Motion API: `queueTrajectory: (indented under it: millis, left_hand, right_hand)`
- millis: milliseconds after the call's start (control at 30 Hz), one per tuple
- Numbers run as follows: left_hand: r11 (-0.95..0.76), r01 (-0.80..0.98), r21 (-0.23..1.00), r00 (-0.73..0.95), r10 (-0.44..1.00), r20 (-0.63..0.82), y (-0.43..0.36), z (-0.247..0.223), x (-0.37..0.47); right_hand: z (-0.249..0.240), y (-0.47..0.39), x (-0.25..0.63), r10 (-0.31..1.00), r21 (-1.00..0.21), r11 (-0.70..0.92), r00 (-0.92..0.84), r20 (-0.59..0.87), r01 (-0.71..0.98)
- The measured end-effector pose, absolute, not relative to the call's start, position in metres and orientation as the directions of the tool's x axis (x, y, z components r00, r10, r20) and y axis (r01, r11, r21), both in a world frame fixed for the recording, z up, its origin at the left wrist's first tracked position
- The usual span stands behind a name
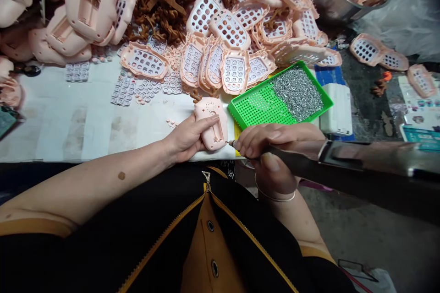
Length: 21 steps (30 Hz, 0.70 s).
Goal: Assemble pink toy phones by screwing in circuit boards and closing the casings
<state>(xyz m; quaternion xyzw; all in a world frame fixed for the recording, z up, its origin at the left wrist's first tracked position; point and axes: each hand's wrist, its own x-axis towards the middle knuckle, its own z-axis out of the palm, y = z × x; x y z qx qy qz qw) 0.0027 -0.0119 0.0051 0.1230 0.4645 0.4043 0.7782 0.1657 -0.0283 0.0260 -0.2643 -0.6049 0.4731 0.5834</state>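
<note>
My left hand (189, 136) is wrapped round a pink plastic toy casing (211, 128) with brown antlers, its thumb across the open battery recess. The casing's back faces up, with small holes at its corners. My right hand (275, 146) grips a dark, long power screwdriver (309, 158), which runs off to the right. The driver's tip meets the casing's lower right corner; whether a screw sits there is too small to tell. Just beyond my right hand lies a green perforated tray (240, 100) with many small silver screws (299, 94) heaped in its right part.
Pink casing shells (91, 4), brown antler parts (161, 0) and front shells with keypads (235, 71) pile along the back. Loose keypads (123, 89) lie on the white table (62, 119). A metal bowl (330, 0) of shells stands back right, a white box (338, 110) beside the tray.
</note>
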Motion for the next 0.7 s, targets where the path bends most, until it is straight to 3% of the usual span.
queueTrajectory:
  millis: [100,333,433,533,700]
  left_hand:
    - [0.649,-0.482,0.588,0.225,0.741,-0.633,-0.012,0.006,0.003]
    - [0.676,-0.422,0.605,0.28,0.731,-0.622,-0.012,0.0,-0.001]
    - [0.675,-0.448,0.587,0.283,0.729,-0.623,-0.011,-0.004,-0.002]
    - [0.673,-0.466,0.574,0.281,0.728,-0.625,-0.01,-0.005,-0.003]
    - [0.69,-0.463,0.556,0.283,0.71,-0.645,-0.007,-0.002,-0.003]
  right_hand:
    - [0.023,-0.027,0.162,0.814,-0.817,0.486,-0.179,0.553,-0.311]
    - [0.04,-0.032,0.158,0.767,-0.778,0.519,-0.209,0.607,-0.354]
    - [0.059,-0.028,0.172,0.713,-0.729,0.624,-0.176,0.679,-0.282]
    - [0.064,-0.013,0.2,0.694,-0.682,0.715,0.037,0.719,-0.151]
    - [0.037,0.024,0.241,0.652,-0.707,0.695,0.296,0.698,0.134]
